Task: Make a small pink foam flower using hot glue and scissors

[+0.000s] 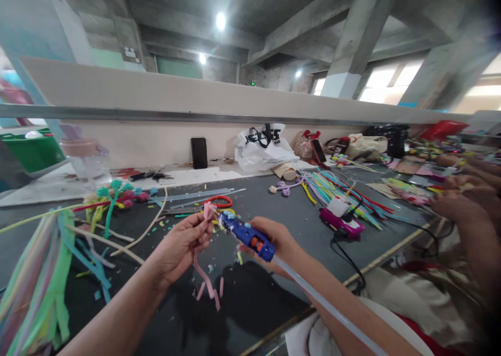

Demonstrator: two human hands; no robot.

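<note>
Between the closed fingers of my left hand [186, 241] is a pink pipe-cleaner flower [210, 210], its fuzzy stem [204, 275] hanging below the palm. My right hand [274, 236] is wrapped round a blue glue gun [246, 233], its nozzle end close to the flower. Whether the nozzle touches the flower I cannot tell. A long clear glue stick [321, 296] runs out of the back of the gun over my right forearm. Behind the flower lie scissors with orange-red handles [223, 202], partly hidden by my hands.
Bundled pipe cleaners [35, 277] spread at the left, more [332, 189] at the right. A purple power strip [342, 223] with a white plug and black cables lies right. A phone [199, 153] and white bag [264, 147] stand behind. Another person's hands [454, 199] are at far right.
</note>
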